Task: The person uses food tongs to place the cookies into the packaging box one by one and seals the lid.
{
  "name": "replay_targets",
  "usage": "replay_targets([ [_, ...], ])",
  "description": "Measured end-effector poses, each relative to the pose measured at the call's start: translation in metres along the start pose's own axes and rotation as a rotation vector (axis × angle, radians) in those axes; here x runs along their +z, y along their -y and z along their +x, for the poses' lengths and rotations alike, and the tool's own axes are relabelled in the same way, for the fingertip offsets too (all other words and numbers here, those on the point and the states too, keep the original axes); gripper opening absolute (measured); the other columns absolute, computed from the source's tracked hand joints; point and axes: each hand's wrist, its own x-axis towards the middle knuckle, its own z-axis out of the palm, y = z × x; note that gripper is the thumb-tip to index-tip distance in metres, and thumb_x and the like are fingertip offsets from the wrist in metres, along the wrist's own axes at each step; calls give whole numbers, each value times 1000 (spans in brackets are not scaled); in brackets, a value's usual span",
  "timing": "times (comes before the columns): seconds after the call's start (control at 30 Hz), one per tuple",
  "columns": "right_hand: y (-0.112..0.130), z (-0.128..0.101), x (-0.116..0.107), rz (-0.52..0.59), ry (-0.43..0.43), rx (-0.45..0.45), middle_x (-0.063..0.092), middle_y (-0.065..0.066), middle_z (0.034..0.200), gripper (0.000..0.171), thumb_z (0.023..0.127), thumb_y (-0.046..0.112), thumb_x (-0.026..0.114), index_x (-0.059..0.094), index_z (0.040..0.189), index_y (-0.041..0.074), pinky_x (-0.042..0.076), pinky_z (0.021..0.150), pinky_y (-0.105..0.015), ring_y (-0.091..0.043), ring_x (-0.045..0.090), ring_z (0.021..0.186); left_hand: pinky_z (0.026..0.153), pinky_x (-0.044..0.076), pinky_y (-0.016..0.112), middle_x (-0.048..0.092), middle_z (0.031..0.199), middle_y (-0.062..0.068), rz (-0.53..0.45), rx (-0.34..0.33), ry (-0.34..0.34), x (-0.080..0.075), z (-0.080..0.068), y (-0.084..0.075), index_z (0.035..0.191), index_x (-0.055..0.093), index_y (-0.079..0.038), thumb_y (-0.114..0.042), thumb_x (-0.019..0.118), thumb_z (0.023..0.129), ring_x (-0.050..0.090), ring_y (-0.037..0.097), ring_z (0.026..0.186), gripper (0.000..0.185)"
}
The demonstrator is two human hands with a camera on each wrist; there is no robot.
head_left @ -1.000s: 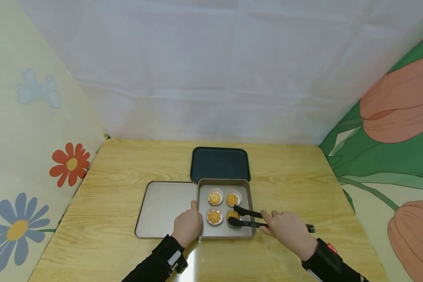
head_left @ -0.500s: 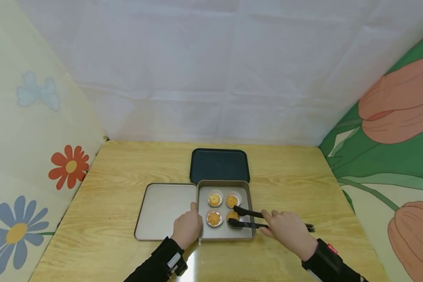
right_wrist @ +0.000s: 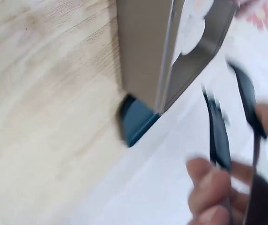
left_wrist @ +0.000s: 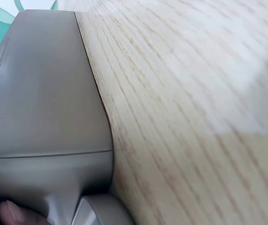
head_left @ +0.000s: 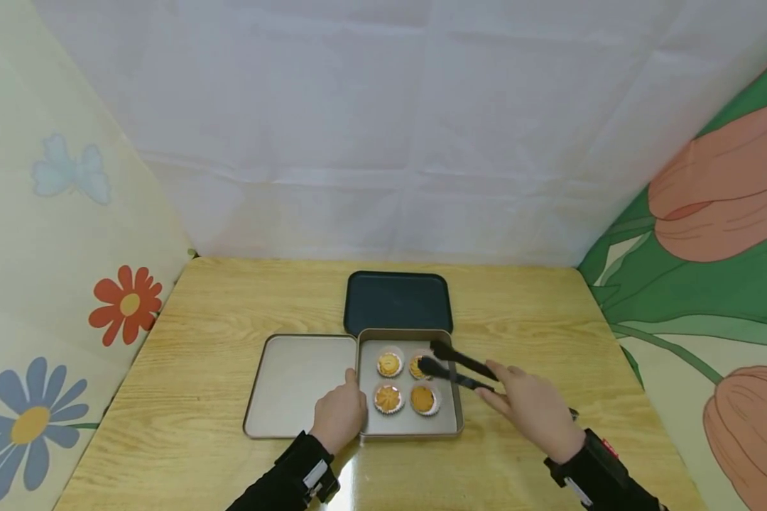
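The right hand's grip (head_left: 537,415) is clamped on black tongs (head_left: 463,360), their arms apart, long axis running toward ten o'clock, where the far-right tart (head_left: 417,367) sits in the deep pan (head_left: 447,422). From that tart, the left hand (head_left: 340,411), at eight o'clock, pinches the pan's rim.

Soft, even light fills the fairly sharp head view, with a white glare streak on the wooden table (head_left: 198,397) at the bottom edge and the white cloth backdrop (head_left: 332,128) looking greyish. The left wrist view is brighter, its tabletop washed out at upper right; in the right wrist view, the black tongs (right_wrist: 219,136) and right hand (right_wrist: 213,192) are blurred.
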Motion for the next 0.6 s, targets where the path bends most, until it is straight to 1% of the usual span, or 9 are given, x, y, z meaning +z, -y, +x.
replay_targets([
  [0.07, -8, 3, 6, 132, -63, 127, 55, -3, 69, 52, 85, 39, 60, 55, 119, 0, 34, 42, -25, -8, 45, 49, 43, 37, 37, 55, 62, 12, -1, 1, -5, 0, 0, 0, 125, 40, 10, -15, 46, 87, 49, 21, 48, 46],
  [0.17, -20, 6, 20, 266, -128, 278, 48, -4, 65, 49, 89, 31, 58, 50, 118, -8, 34, 43, -28, -12, 42, 49, 43, 37, 37, 55, 63, 12, 4, 0, -8, 0, -1, 0, 125, 40, 10, -15, 46, 86, 50, 22, 49, 46],
  [0.23, -25, 7, 32, 308, -140, 357, 48, -6, 66, 46, 90, 27, 56, 48, 116, -11, 34, 44, -30, -15, 43, 50, 43, 38, 37, 56, 64, 13, 6, -1, -11, 0, -2, 0, 125, 41, 10, -14, 46, 86, 51, 22, 50, 47],
  [0.33, -29, 8, 48, 332, -128, 454, 49, -11, 67, 41, 91, 23, 55, 47, 110, -11, 35, 44, -34, -21, 47, 51, 43, 38, 37, 56, 64, 13, 13, -1, -10, 1, -2, 0, 125, 41, 10, -15, 46, 86, 51, 22, 50, 46],
  [0.47, -30, 10, 62, 327, -129, 523, 54, -22, 72, 43, 91, 21, 53, 43, 111, -16, 39, 46, -41, -31, 54, 57, 43, 38, 37, 55, 63, 12, 13, -1, -8, 2, -2, 0, 124, 41, 9, -15, 45, 86, 50, 22, 49, 45],
  [0.6, -27, 13, 70, 308, -151, 542, 54, -32, 81, 48, 91, 20, 53, 40, 116, -19, 42, 52, -49, -42, 57, 65, 43, 38, 38, 55, 63, 12, 16, -4, -13, 2, 0, 0, 124, 42, 9, -15, 45, 86, 51, 23, 50, 44],
])
